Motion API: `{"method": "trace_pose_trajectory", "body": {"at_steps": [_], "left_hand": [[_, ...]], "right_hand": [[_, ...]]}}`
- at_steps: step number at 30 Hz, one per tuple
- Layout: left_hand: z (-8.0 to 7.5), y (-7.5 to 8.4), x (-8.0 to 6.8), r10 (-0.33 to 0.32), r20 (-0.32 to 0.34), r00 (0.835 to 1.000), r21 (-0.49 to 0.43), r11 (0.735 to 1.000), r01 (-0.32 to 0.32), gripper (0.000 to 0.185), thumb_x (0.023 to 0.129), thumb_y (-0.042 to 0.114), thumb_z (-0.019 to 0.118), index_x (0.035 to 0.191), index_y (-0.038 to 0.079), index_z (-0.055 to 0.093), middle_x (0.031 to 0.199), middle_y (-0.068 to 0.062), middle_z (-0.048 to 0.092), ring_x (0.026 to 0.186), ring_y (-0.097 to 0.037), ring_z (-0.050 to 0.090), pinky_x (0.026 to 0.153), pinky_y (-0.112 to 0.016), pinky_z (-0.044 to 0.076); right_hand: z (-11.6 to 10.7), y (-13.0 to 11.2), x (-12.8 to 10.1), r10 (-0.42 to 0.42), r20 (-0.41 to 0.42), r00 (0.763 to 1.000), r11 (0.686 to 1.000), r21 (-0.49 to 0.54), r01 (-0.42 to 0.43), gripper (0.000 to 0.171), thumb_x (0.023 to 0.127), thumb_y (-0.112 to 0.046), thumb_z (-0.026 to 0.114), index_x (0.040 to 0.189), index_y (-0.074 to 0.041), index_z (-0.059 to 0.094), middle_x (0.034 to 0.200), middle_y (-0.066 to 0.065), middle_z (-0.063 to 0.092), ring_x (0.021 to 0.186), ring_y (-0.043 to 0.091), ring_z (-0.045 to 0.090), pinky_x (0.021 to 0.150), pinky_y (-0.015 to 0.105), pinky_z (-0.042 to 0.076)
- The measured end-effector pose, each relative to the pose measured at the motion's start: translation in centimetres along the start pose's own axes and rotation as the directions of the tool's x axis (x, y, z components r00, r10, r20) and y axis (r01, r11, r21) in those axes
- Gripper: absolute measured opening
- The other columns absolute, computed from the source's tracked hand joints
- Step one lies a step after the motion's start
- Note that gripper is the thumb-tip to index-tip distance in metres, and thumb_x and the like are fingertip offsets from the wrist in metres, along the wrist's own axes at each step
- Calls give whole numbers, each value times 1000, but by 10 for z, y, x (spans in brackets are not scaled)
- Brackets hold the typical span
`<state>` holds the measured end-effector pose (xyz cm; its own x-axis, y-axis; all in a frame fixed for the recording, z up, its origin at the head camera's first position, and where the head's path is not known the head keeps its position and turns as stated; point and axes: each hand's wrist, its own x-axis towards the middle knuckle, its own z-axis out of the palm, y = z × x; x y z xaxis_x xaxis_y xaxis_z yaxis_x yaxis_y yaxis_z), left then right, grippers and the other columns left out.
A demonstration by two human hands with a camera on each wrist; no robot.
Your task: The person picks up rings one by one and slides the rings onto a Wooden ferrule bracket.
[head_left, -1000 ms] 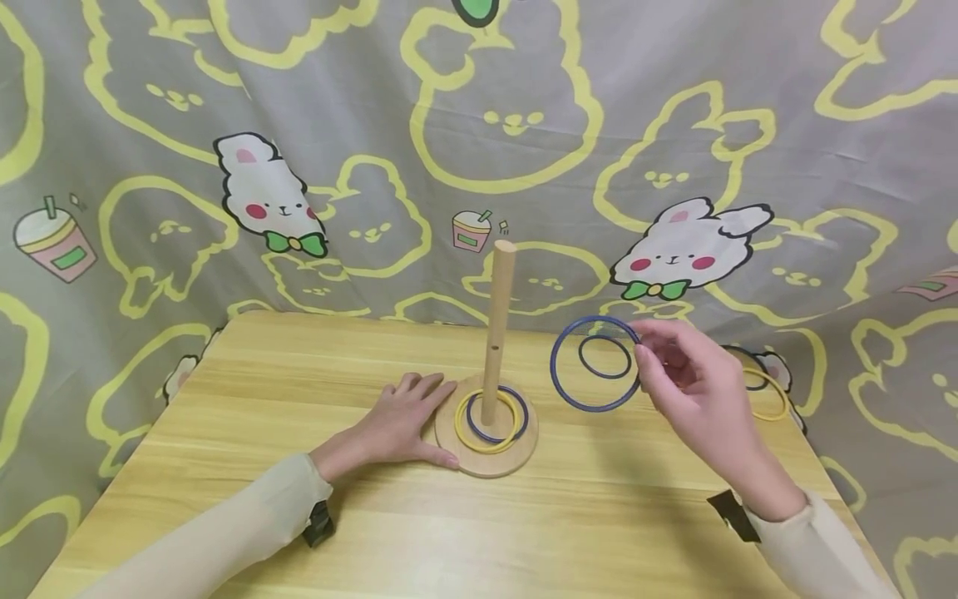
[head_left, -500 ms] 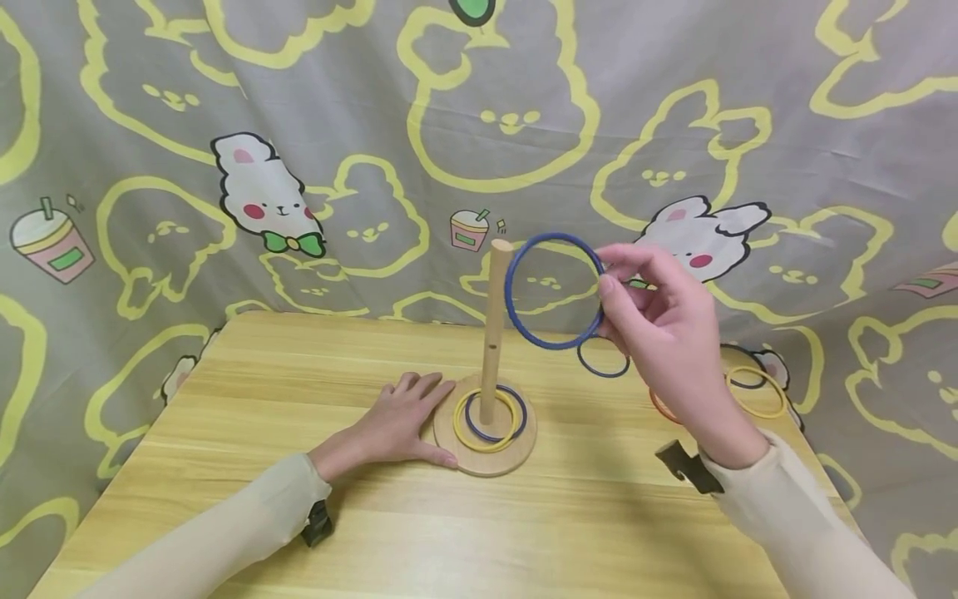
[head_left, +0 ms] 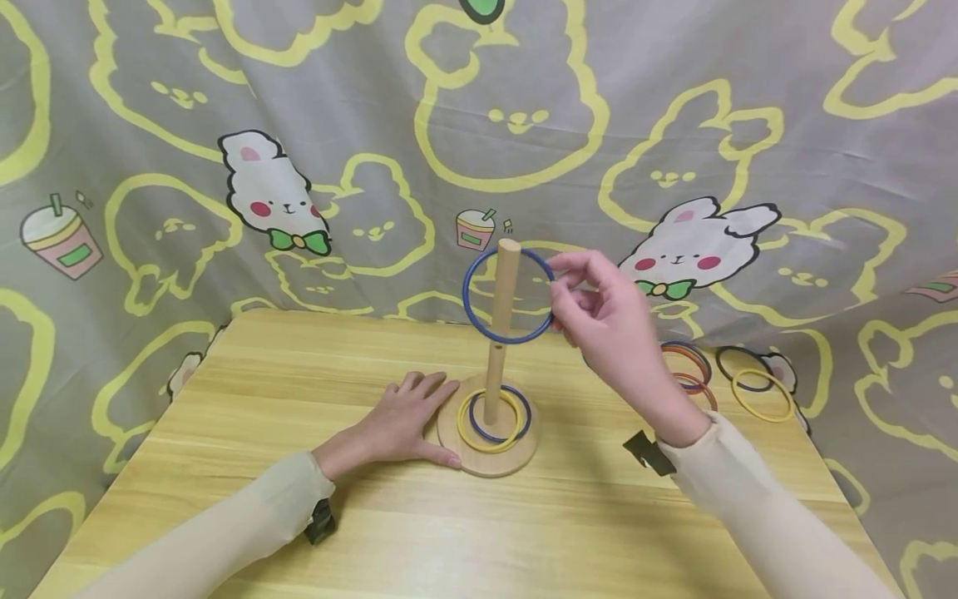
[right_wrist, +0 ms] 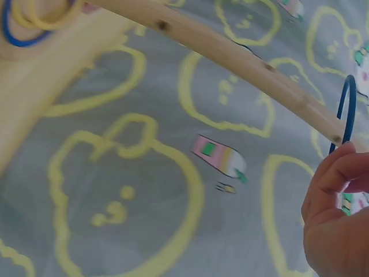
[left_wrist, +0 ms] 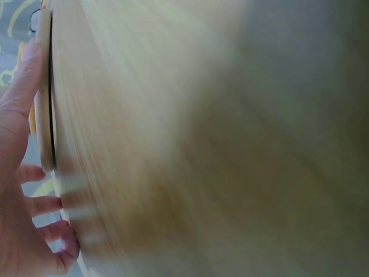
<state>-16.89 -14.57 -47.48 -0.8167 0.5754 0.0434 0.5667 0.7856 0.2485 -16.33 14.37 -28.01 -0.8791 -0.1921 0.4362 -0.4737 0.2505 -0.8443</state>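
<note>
Right hand (head_left: 614,329) pinched a large blue ring (head_left: 509,295) by its right edge, between thumb and fingertips, holding it upright at the top of the wooden peg (head_left: 500,329); in the head view the peg's tip appeared within the ring's outline, though whether the ring had truly passed over the tip could not be told. Left hand (head_left: 407,424) lay flat on the counter (head_left: 224,433), fingers straight, thumb and fingertips touching the left edge of the round wooden base (head_left: 486,453). Judged step: threading the held ring onto the peg. The next move appeared to call for tipping the ring level, centring it over the tip and releasing so it drops down the shaft, with the base kept braced. On the base, around the peg, lay a yellow ring (head_left: 490,423) and a smaller blue ring (head_left: 500,414). Loose rings on the far right of the counter: an orange ring (head_left: 684,363), partly behind the right hand, and another yellow ring (head_left: 763,393).
</note>
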Motion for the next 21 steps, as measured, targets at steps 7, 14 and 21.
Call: {"method": "trace_pose_trajectory", "body": {"at_steps": [7,14,21], "left_hand": [[-1,0,0,0,2,1000,12,1000,0,125,68,91,65,161,14,35,161,-17,37,134,-34,39,100,-57,39],[0,0,1,11,-10,1000,13,1000,-11,124,67,91,65,160,15,36,160,-18,38,133,-34,41,99,-58,40],[0,1,1,9,-9,1000,11,1000,-9,124,67,92,64,160,15,36,160,-18,38,133,-34,41,99,-58,40]], "right_hand": [[9,33,-13,101,61,993,992,-84,-96,20,100,-7,61,120,-11,64,90,10,62,61,20,63,46,26,44],[18,68,-31,207,122,971,974,-115,-194,23,98,-6,60,118,-15,62,96,7,61,61,21,65,49,24,44],[28,101,-49,279,153,948,954,-158,-255,24,95,-2,59,118,-8,63,95,8,60,66,27,70,53,25,49]]}}
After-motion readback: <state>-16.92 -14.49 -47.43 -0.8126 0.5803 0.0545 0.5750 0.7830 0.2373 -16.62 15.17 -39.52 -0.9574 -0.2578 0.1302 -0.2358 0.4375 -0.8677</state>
